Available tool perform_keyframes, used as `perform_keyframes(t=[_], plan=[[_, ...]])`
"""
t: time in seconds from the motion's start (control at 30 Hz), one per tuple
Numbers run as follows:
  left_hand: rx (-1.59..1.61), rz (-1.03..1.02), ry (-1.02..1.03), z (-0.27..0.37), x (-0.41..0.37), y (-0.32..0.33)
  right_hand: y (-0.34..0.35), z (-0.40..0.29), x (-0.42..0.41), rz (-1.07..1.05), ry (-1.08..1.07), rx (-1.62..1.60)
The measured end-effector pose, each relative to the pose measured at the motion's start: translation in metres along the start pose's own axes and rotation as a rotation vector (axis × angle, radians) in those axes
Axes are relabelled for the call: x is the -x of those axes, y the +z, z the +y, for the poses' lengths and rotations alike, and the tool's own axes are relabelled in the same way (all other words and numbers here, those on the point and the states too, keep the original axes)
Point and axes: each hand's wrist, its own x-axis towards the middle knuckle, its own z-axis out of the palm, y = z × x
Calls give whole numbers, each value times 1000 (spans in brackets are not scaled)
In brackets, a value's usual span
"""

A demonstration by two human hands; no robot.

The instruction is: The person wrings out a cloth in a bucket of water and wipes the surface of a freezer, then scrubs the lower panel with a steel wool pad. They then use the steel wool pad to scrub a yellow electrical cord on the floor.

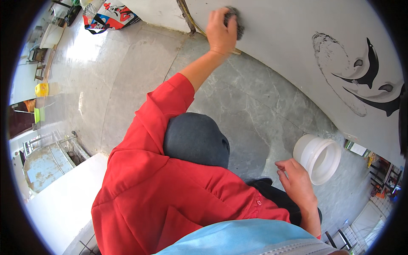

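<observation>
My left hand (pixel 221 30), at the top, grips a grey scouring pad (pixel 234 24), apparently steel wool, and presses it against a large pale upright panel (pixel 271 35). Black dolphin pictures (pixel 373 63) decorate the panel at the right, beside a dark, smeared oval outline (pixel 331 54). Lower right, my right hand (pixel 295 181) holds nothing; its fingers are loosely bent and apart. Just beyond it, a white plastic bucket (pixel 304 148) stands tilted in view on the grey floor, its open mouth towards the lower right. My dark-clad knee shows between my red sleeves.
Grey marbled tiles (pixel 236 111) cover the floor along the panel's lower edge. A cartoon-printed bag (pixel 111 16) stands at the upper left. A yellow container (pixel 41 90) and a green basin (pixel 37 114) are at the far left, above a worn blue round-ended object (pixel 47 165).
</observation>
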Motion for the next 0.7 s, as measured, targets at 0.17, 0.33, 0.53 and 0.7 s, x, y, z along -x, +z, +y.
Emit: perform_keyframes(t=[0.17, 0.33, 0.53, 0.7], plan=[[66, 147, -39, -2, -14, -4, -1, 2, -1, -3, -3, 4], [-26, 161, 72, -9, -21, -6, -2, 4, -1, 23, 0, 11], [-175, 59, -217, -45, -2, -11, -2, 4, 1, 8, 1, 18], [-60, 22, 68, 5, -19, -6, -3, 5, 1, 10, 1, 19]])
